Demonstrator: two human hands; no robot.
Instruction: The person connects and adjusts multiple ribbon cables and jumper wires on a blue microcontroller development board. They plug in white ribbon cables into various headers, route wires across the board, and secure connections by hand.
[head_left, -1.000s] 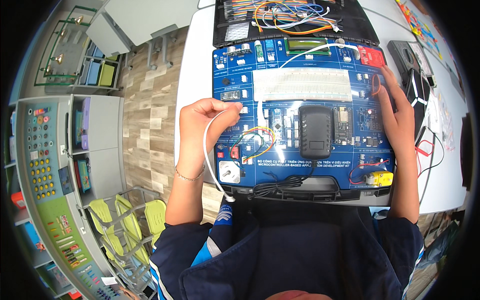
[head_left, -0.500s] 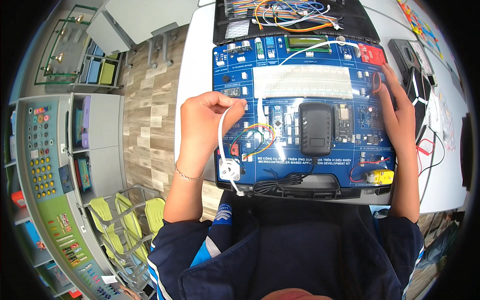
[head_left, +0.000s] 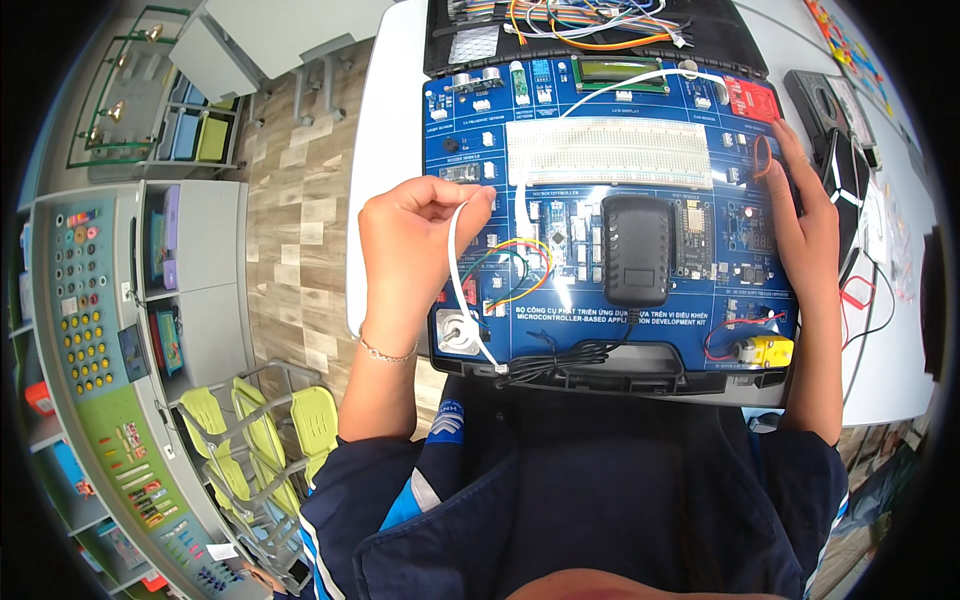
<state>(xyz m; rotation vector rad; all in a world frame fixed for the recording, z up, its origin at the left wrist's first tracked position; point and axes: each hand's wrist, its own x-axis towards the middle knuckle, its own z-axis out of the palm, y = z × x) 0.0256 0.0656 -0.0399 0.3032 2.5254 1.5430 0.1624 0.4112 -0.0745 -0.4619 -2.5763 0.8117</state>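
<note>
My left hand is closed in a pinch on a thin white cable above the left side of a blue electronics kit board. From my fingers the cable curves down past a small round motor to a connector near the case's front edge. My right hand rests with fingers stretched out along the board's right edge, holding nothing. Its fingertips are near a red module and an orange wire loop. A black power adapter lies on the board below the white breadboard.
The open lid holds bundled coloured jumper wires. A yellow geared motor sits at the board's front right. Beyond the right edge lie a multimeter and loose leads. Green chairs and shelving stand to the left.
The white cable's lower end has shifted right and slightly up, and its loop over the round motor has opened out. My left hand still pinches it; my right hand stays at the board's edge.
</note>
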